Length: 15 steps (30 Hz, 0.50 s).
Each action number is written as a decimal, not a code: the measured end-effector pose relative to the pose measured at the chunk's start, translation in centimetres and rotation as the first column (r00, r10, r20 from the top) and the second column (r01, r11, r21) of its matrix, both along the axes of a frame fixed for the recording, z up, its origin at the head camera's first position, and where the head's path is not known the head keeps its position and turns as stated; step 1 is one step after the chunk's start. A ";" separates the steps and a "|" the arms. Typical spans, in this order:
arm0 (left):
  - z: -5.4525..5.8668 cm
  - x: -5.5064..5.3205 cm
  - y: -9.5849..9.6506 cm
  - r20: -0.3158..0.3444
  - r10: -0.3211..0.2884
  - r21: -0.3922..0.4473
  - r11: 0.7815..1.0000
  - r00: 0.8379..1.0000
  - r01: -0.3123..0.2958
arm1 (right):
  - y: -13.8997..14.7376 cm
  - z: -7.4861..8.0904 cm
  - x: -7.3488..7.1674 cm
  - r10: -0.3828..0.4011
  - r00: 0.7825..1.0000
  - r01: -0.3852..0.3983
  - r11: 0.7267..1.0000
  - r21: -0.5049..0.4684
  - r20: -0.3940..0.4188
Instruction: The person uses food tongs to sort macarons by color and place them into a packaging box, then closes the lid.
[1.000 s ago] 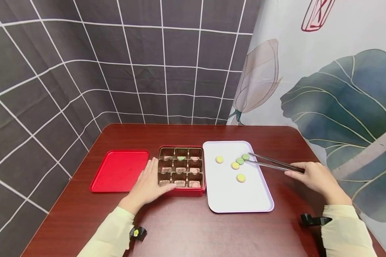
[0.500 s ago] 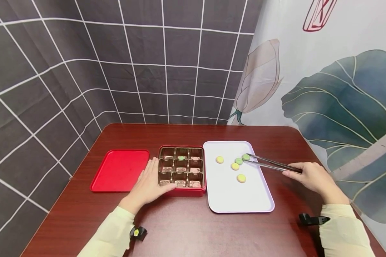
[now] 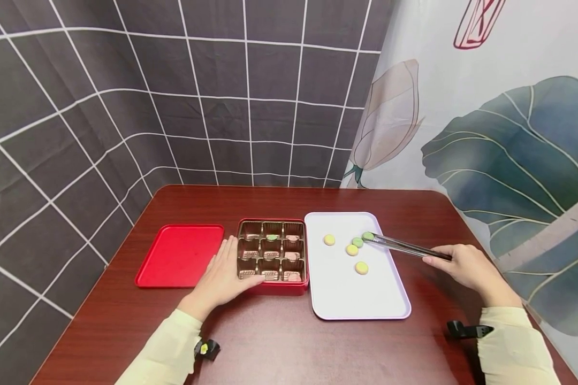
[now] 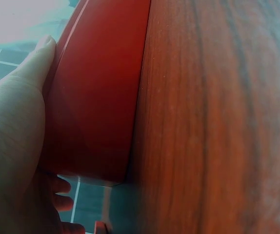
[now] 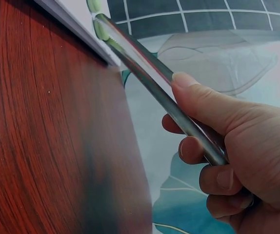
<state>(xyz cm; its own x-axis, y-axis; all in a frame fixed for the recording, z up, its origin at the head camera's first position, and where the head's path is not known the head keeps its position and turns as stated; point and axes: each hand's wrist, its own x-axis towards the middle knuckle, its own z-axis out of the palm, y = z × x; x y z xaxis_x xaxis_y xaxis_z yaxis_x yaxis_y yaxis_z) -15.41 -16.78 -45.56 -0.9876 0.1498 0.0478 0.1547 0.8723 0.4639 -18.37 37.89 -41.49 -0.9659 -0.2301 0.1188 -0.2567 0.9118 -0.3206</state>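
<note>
My right hand [image 3: 472,270] grips metal tongs [image 3: 409,246], thumb on one arm and fingers curled round the other, as the right wrist view shows. The tongs' tips meet a green macaron [image 3: 368,236] on the white tray [image 3: 361,299]. Beside it lie another green macaron [image 3: 357,243] and several yellow ones, including one yellow macaron [image 3: 361,268] nearer the front. My left hand [image 3: 221,275] lies along the left front corner of a red box [image 3: 276,289], its fingers extended down the side and thumb across the front. In the left wrist view the thumb touches the box's red wall [image 4: 96,97].
The box holds a brown divided insert [image 3: 270,245]. A green macaron [image 3: 272,237] sits in the back middle compartment, and pink round pieces [image 3: 294,277] are in the right column. A red lid [image 3: 180,256] lies left of the box on the wooden table [image 3: 270,342].
The tongs' arms have come together at the far green macaron. Earlier, the other green macaron slid slightly left, away from it. My left hand and the box have stayed put.
</note>
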 end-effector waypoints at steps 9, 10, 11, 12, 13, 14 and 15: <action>0.0 0.0 0.0 0.001 0.000 0.002 1.000 1.000 0.000 | 0.0 -0.1 0.0 0.004 1.000 -0.004 1.000 -0.010 -0.029; 0.0 0.0 0.0 0.001 0.000 0.002 1.000 1.000 0.000 | 0.0 -0.1 -0.1 0.006 1.000 -0.006 1.000 -0.010 -0.028; 0.0 0.0 0.0 0.001 0.000 0.002 1.000 1.000 0.000 | 0.0 -0.1 -0.1 0.006 1.000 -0.006 1.000 -0.010 -0.028; 0.0 0.0 0.0 0.001 0.000 0.001 1.000 1.000 0.000 | 0.0 -0.1 -0.1 0.004 1.000 -0.004 1.000 -0.010 -0.030; 0.0 0.0 0.0 0.001 0.000 0.000 1.000 1.000 0.000 | 0.0 -0.1 -0.1 0.005 1.000 -0.005 1.000 -0.010 -0.030; 0.0 0.0 0.0 0.001 0.000 0.000 1.000 1.000 0.000 | 0.0 -0.1 -0.1 0.004 1.000 -0.004 1.000 -0.011 -0.028; 0.0 0.0 0.0 0.000 -0.001 -0.001 1.000 1.000 0.001 | 0.0 -0.1 -0.1 0.003 1.000 -0.003 1.000 -0.011 -0.028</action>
